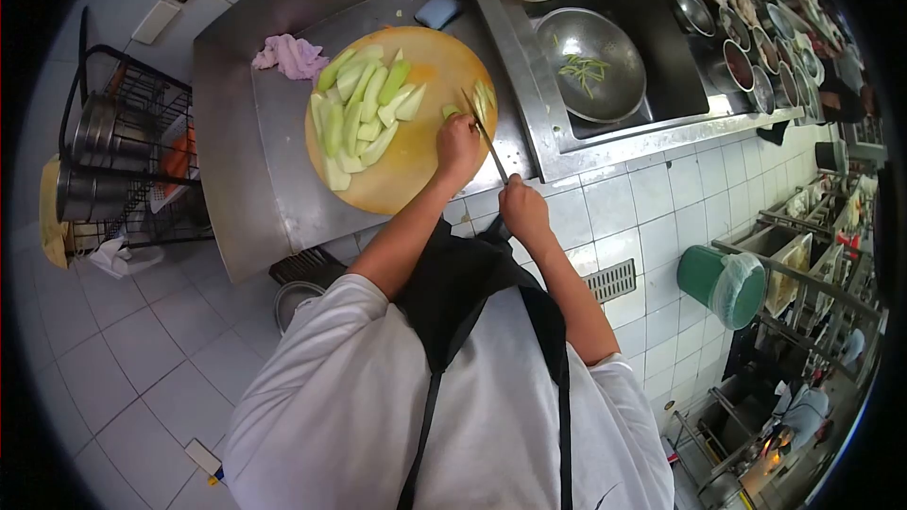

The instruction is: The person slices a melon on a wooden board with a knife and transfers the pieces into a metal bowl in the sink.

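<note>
A round yellow cutting board (425, 151) lies on the steel counter. Many pale green vegetable pieces (364, 109) are heaped on its left half. On the right part of the board, my left hand (457, 144) has its fingers closed on a green vegetable piece (450, 111). My right hand (523, 208) grips the handle of a knife (487, 137), whose blade points up and left, beside my left fingers. Thin cut slices (484, 99) lie just right of the blade, near the board's right edge.
Right of the board, a metal bowl (614, 85) with green strips sits in the sink (671, 47). A pink cloth (289, 57) and a blue sponge (436, 10) lie on the counter. A wire rack (132, 146) stands left; a green bin (704, 274) is at right. A person (803, 411) is far off.
</note>
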Action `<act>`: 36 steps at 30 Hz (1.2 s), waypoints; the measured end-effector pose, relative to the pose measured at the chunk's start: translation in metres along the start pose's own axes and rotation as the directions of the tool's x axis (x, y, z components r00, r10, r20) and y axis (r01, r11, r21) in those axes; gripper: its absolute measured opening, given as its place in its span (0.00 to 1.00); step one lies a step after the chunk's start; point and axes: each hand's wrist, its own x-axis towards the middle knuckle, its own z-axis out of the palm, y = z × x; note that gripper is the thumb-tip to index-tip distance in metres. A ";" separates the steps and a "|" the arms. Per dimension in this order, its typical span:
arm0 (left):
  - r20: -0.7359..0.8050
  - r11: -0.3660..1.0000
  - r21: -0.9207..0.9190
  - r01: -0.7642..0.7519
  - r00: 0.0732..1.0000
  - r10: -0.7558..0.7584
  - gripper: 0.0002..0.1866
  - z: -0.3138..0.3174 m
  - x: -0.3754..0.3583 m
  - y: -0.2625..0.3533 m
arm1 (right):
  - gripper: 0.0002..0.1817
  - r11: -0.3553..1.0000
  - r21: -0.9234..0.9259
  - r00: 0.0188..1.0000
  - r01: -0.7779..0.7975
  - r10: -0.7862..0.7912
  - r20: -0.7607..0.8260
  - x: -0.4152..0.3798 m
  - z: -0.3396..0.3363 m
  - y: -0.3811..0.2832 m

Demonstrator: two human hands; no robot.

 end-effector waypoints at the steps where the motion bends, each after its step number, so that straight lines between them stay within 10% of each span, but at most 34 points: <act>1: 0.015 1.000 0.006 -0.003 1.000 0.003 0.03 0.000 0.000 0.001 | 0.11 1.000 0.001 1.000 -0.015 0.015 0.009 0.000 0.002 0.000; 30: 0.091 0.997 -0.049 0.066 0.994 -0.061 0.04 -0.011 0.000 0.008 | 0.10 0.997 -0.072 0.999 0.003 -0.006 -0.049 0.038 0.008 -0.010; 36: -0.106 0.999 -0.028 0.028 0.994 -0.031 0.09 -0.048 0.011 -0.015 | 0.12 0.991 0.128 0.997 -0.042 0.050 -0.057 0.035 0.000 -0.013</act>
